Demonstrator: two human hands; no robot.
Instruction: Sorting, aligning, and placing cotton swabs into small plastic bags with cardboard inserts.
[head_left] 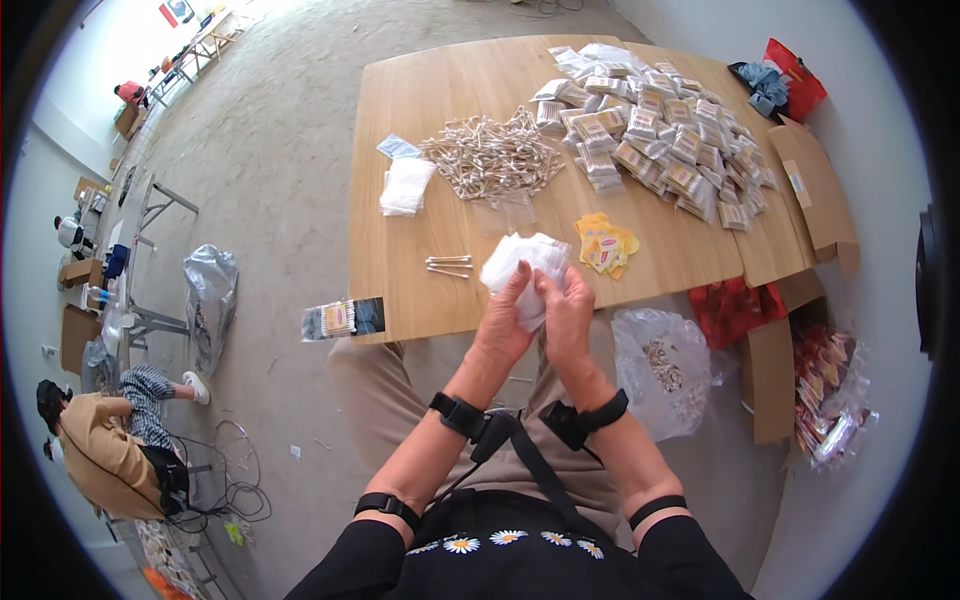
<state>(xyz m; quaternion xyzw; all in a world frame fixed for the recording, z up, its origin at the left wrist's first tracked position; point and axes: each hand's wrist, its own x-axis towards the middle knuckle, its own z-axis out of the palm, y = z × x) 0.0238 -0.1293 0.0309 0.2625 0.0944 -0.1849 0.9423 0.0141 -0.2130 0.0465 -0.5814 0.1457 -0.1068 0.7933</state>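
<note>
Between my two hands, over the table's near edge, is a stack of clear plastic bags [522, 262]. My left hand [508, 318] closes on its left side with the thumb on top. My right hand [568, 308] pinches the right side, thumb near the other thumb. Left of the stack lie a few loose cotton swabs [448, 266]. Beyond it is a big heap of cotton swabs [492, 155]. Yellow printed cards [605, 246] lie in a loose pile to the right. Another stack of white bags [407, 187] rests at the table's left side.
A large mound of filled swab packets [660, 135] covers the table's far right. One packet [343, 319] lies at the near left corner. Below the right edge are a plastic sack of swabs [665, 385] and an open carton [768, 380]. A person [115, 450] sits at the left.
</note>
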